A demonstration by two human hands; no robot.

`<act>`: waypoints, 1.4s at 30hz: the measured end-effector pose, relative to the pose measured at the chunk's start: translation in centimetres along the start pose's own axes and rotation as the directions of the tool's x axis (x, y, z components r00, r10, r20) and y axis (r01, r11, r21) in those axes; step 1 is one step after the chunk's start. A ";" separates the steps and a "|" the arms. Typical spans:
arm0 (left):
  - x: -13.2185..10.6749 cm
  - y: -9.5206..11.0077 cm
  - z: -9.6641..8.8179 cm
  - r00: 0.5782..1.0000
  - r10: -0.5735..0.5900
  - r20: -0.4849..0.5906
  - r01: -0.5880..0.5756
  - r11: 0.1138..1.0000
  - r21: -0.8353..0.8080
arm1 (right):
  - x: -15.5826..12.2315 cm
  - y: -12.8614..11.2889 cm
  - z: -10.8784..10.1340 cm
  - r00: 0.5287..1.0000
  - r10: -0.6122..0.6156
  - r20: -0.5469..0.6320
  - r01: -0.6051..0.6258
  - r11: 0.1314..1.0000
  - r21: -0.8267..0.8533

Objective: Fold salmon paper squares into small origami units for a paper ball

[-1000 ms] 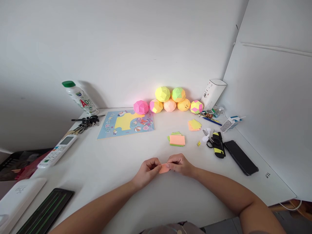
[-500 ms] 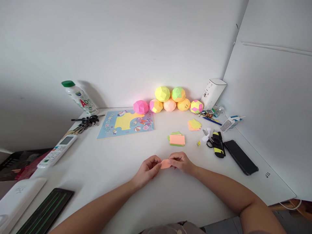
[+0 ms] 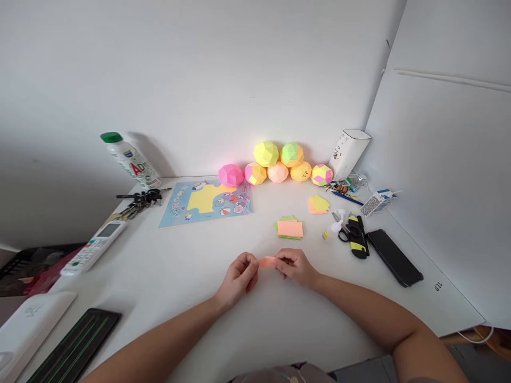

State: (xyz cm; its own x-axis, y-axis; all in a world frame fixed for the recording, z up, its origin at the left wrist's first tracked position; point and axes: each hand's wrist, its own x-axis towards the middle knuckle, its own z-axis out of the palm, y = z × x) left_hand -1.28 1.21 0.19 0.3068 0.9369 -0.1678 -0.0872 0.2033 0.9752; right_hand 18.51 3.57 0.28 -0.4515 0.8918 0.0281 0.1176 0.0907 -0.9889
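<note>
A small piece of orange paper (image 3: pixel 267 261) is stretched between my two hands, above the white table. My left hand (image 3: pixel 240 276) pinches its left end between thumb and fingers. At the other end, my right hand (image 3: pixel 294 265) is closed on it the same way. The paper looks narrow and slightly curved from this angle; its fold lines are too small to make out. Just beyond my hands lies a stack of orange and green paper slips (image 3: pixel 290 229). Farther back on the right is a small pile of yellow and orange paper pieces (image 3: pixel 319 204).
Several faceted paper balls (image 3: pixel 278 172) are stacked against the wall, beside a blue picture board (image 3: pixel 206 217). Scissors (image 3: pixel 344 234), a yellow-black cutter (image 3: pixel 358 244) and a black phone (image 3: pixel 394 257) lie right. A white bottle (image 3: pixel 131 162), keys (image 3: pixel 140 202) and a remote (image 3: pixel 95 247) are left.
My left hand has shifted slightly left. The orange paper has turned from showing a broad face to a narrower, curved strip. My right hand has hardly moved.
</note>
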 end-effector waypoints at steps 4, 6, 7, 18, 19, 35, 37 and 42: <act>-0.2 0.2 0.3 0.998 0.057 0.025 -0.058 0.997 0.050 | -0.3 0.0 0.7 0.978 -0.207 0.000 0.204 0.963 -0.175; -0.2 0.2 0.5 0.989 0.107 0.100 -0.120 0.984 0.134 | -0.2 0.4 0.8 0.961 -0.275 -0.012 0.266 0.940 -0.214; -0.2 0.2 0.5 0.983 0.142 0.119 -0.161 0.971 0.174 | -0.2 0.6 0.9 0.955 -0.296 -0.018 0.285 0.932 -0.224; 0.0 -0.6 0.3 0.970 0.231 0.070 -0.242 0.934 0.264 | -0.1 1.2 0.3 0.970 -0.232 0.073 0.239 0.966 -0.102; 0.0 -0.5 0.4 0.974 0.215 0.065 -0.224 0.944 0.241 | -0.1 1.1 0.2 0.968 -0.237 0.081 0.244 0.966 -0.088; 0.2 -0.4 0.5 0.972 0.222 0.081 -0.234 0.949 0.212 | -0.2 1.8 0.1 0.982 -0.165 0.094 0.163 0.986 0.026; 0.2 -0.5 0.5 0.973 0.217 0.078 -0.229 0.949 0.216 | -0.2 1.6 0.1 0.983 -0.160 0.092 0.159 0.987 0.021; 0.2 -0.7 0.5 0.972 0.224 0.072 -0.234 0.944 0.233 | -0.1 1.3 0.1 0.987 -0.134 0.084 0.128 0.989 0.068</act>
State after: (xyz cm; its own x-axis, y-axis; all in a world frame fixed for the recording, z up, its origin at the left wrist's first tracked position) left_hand -0.72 1.15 -0.46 0.3465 0.9358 0.0654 0.0669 -0.0942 0.9933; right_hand 18.64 3.53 -0.98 -0.5360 0.8311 0.1480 -0.0014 0.1744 -0.9847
